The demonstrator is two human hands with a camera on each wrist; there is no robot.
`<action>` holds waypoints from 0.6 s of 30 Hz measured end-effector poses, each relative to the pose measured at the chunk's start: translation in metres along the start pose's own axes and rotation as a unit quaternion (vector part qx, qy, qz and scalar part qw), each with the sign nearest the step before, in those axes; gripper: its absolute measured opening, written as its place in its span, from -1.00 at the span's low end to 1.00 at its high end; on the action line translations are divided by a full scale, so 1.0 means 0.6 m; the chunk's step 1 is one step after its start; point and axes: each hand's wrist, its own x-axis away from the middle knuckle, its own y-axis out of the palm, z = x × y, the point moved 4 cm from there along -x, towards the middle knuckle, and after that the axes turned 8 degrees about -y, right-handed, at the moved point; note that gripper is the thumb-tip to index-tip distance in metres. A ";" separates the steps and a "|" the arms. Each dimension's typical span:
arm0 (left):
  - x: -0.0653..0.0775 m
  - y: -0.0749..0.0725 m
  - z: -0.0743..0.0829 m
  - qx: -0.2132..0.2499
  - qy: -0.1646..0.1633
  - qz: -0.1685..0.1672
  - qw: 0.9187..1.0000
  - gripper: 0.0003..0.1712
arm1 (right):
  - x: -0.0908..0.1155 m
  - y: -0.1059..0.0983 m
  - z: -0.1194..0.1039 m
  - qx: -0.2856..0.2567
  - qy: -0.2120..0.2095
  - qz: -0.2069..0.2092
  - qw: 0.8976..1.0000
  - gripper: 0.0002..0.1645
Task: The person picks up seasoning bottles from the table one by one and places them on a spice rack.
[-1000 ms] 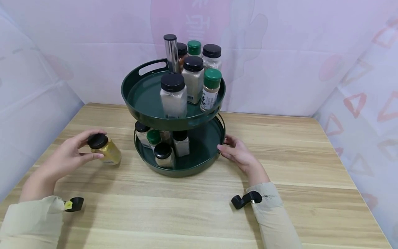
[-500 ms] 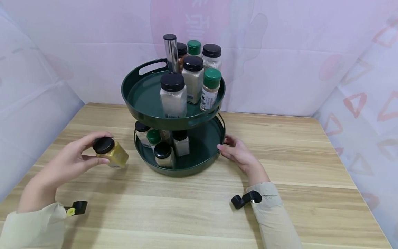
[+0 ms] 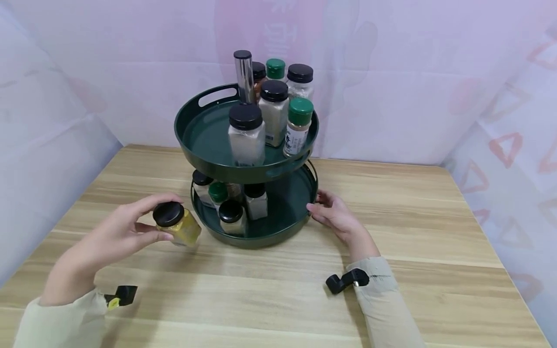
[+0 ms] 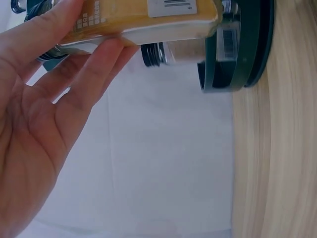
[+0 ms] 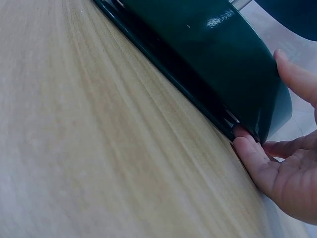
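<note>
My left hand (image 3: pixel 119 237) pinches a spice jar (image 3: pixel 188 229) of yellow powder by its black-lidded end, thumb on one side and fingers on the other. The jar tilts in the air, just left of the lower tray (image 3: pixel 283 203) of a dark green two-tier turntable rack. A barcode label shows on the jar (image 4: pixel 138 20) in the left wrist view. At the lower tray's right side, my right hand (image 3: pixel 337 220) grips it. The right wrist view shows the thumb against the tray wall and fingertips (image 5: pixel 242 141) at the bottom edge.
Several jars stand on the left of the lower tray, including a black-lidded jar (image 3: pixel 232 217) at its front. The upper tray (image 3: pixel 204 125) carries several more jars around a metal post (image 3: pixel 244 79). The wooden table (image 3: pixel 243 299) meets white cloth walls (image 3: pixel 391 96) behind.
My left hand has carried the yellow spice jar rightward and slightly nearer to me, close to the lower tray. My right hand has kept its hold on the tray.
</note>
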 end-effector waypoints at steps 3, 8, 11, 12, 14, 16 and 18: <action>-0.001 0.011 0.009 0.021 0.011 -0.014 1.000 -0.17 | -0.001 0.000 0.002 0.002 -0.002 -0.001 1.000 -0.13; -0.005 0.029 0.021 0.032 0.016 -0.030 0.999 -0.19 | -0.002 0.001 0.001 0.002 -0.002 -0.001 1.000 -0.14; -0.008 0.039 0.029 0.035 0.020 -0.037 0.998 -0.21 | -0.002 0.002 0.001 0.002 -0.002 -0.001 1.000 -0.15; -0.009 0.042 0.031 0.036 0.020 -0.040 0.998 -0.22 | -0.002 0.001 0.001 0.001 -0.001 -0.001 1.000 -0.15; -0.011 0.048 0.038 0.034 0.018 -0.045 0.998 -0.24 | -0.002 0.001 0.001 0.001 -0.001 -0.001 1.000 -0.15; -0.014 0.053 0.044 0.032 0.015 -0.050 0.998 -0.26 | -0.001 0.001 0.001 0.002 -0.001 -0.001 1.000 -0.15; -0.018 0.058 0.051 0.029 0.012 -0.052 0.998 -0.27 | -0.001 0.001 -0.001 0.002 -0.001 -0.001 1.000 -0.15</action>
